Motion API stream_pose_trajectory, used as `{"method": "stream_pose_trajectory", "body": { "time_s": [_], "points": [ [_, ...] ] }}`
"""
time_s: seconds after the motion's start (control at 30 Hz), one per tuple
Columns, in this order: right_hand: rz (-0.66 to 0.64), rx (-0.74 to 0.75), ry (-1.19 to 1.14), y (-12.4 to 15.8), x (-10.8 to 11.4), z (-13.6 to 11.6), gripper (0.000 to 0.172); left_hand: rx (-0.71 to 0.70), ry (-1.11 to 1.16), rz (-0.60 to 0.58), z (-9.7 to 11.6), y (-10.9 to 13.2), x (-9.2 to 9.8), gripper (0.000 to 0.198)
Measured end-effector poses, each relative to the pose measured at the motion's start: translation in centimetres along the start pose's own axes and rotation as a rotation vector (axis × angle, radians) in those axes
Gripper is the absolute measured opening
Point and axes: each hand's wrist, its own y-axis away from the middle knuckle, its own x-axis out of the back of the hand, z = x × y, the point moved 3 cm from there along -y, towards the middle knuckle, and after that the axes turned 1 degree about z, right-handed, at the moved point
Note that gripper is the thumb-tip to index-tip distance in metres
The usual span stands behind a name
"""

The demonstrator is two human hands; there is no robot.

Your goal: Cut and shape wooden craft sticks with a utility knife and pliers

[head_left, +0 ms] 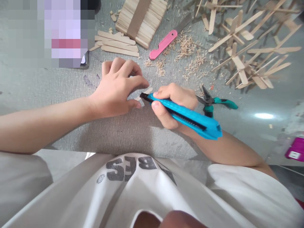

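Note:
My right hand is closed round a blue utility knife, its black tip pointing left. That tip lies over a short craft stick piece on the grey table. My left hand bends over the same piece, thumb by its lower end and forefinger by its upper end, steadying it. The knife's tip hides the middle of the stick. Just beyond my right hand lie pliers with green handles, jaws spread.
A banded bundle of craft sticks and several loose sticks lie at the back. A pink saw rests beside wood shavings. Crossed-stick assemblies stand at right, a magenta object near the edge. A pixelated patch covers the upper left.

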Motion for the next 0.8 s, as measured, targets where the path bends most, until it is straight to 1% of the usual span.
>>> {"method": "stream_pose_trajectory", "body": {
  "time_s": [0.07, 0.17, 0.23, 0.3, 0.4, 0.47, 0.53, 0.63, 0.8],
  "points": [
    [0.022, 0.015, 0.019, 0.3, -0.2, 0.1, 0.006, 0.013, 0.003, -0.006, 0.1, 0.0, 0.1, 0.046],
    [0.121, 0.128, 0.049, 1.0, -0.4, 0.1, 0.007, 0.005, -0.008, -0.002, 0.2, 0.0, 0.2, 0.052],
    [0.190, 0.152, 0.090, 1.4, -0.2, 0.2, 0.012, -0.014, -0.007, 0.017, 0.0, 0.1, 0.2, 0.058],
    [0.265, 0.106, 0.128, 1.8, 0.1, 0.4, 0.015, -0.029, 0.027, 0.072, -0.3, 0.2, 0.2, 0.060],
    [0.352, 0.027, 0.174, 2.5, 0.6, 1.0, 0.019, -0.040, 0.141, 0.167, -0.9, 0.3, 0.4, 0.050],
    [0.360, 0.014, 0.190, 2.9, 0.7, 1.4, 0.022, -0.044, 0.210, 0.173, -1.1, 0.3, 0.3, 0.039],
    [0.346, 0.012, 0.195, 3.2, 0.7, 1.8, 0.026, -0.050, 0.233, 0.151, -1.2, 0.3, 0.2, 0.033],
    [0.334, 0.014, 0.209, 3.5, 0.8, 2.0, 0.029, -0.052, 0.215, 0.135, -1.0, 0.2, 0.2, 0.034],
    [0.303, 0.084, 0.199, 3.0, 1.0, 1.8, 0.024, -0.055, 0.182, 0.155, -1.1, 0.0, -0.1, 0.032]
  ]
}}
